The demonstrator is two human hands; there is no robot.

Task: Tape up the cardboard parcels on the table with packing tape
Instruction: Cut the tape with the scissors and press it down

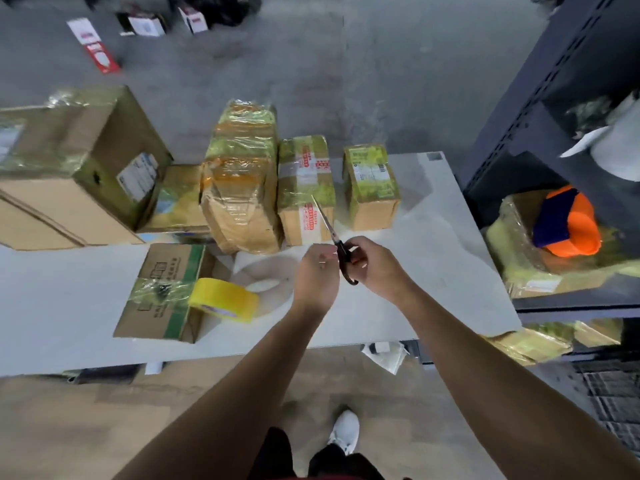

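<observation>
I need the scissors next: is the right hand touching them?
Touching. The head view shows the right hand with its fingers curled round the black handles of the scissors, blades pointing away.

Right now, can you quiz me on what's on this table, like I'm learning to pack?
1. True or false: the right hand holds the scissors.
2. What colour is the upright tape roll by the green-striped box? A red, B yellow, C blue.
3. Fill in: the pale tape roll lies flat on the white ____.

Key: 1 true. 2 B. 3 table.
</observation>
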